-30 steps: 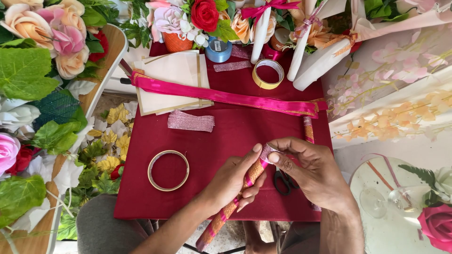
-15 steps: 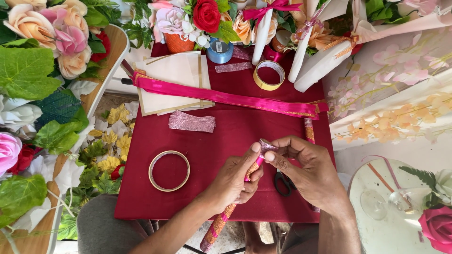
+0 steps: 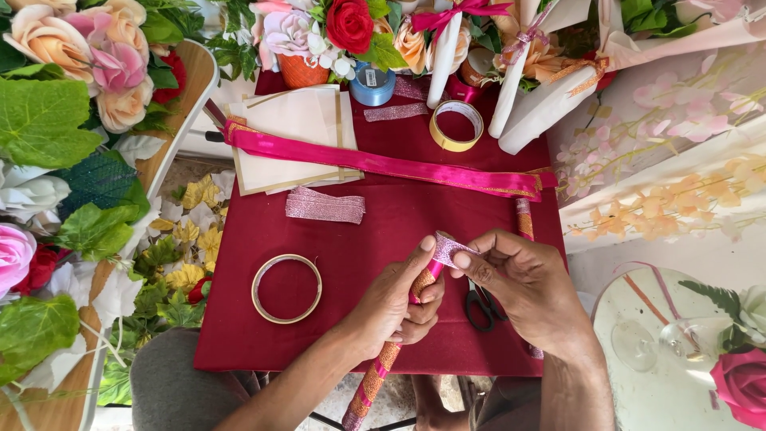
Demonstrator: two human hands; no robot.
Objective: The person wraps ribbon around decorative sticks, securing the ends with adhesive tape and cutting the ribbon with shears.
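Down near the front edge of the red cloth (image 3: 263, 335): left hand (image 3: 395, 307) clamped round a glittery orange-and-pink stick (image 3: 381, 369), right hand (image 3: 523, 283) pinching pink glitter ribbon (image 3: 448, 247) at its tip. Black scissors (image 3: 481, 307) half hidden under the right hand. Tape ring (image 3: 286, 288) left of the hands. Folded glitter strip (image 3: 325, 205) mid-cloth. Beyond, satin pink ribbon (image 3: 383, 162) crossing cream cards (image 3: 291, 120). Yellow tape roll (image 3: 456, 125) and blue spool (image 3: 373, 85) by the far edge.

Left hand (image 3: 395, 307) grips glitter stick (image 3: 381, 369); right hand (image 3: 519, 287) pinches pink ribbon (image 3: 448, 249) at its tip. Tape ring (image 3: 286, 288) at 9 o'clock; scissors (image 3: 481, 306) under right hand on red cloth (image 3: 383, 215).
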